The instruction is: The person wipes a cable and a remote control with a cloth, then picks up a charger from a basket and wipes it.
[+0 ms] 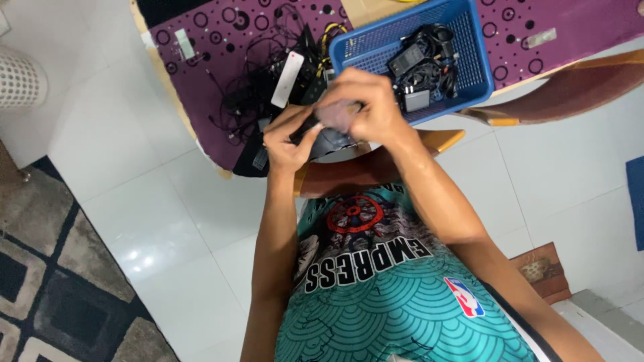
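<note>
Glossy white tiles; purple dotted cloth [228, 40], blue mesh basket [479, 47]. Left hand [285, 144] and right hand [365, 104] both clench dark soft pouch [332, 139].

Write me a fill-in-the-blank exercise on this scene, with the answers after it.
1. The left hand and the right hand hold a dark device and a greyish ____ together.
2. The basket holding adapters is ____ in colour.
3. A white remote lies on a tangle of black ____.
4. The cloth covering the table is ____ with a circle pattern.

Missing words: rag; blue; cables; purple
</note>
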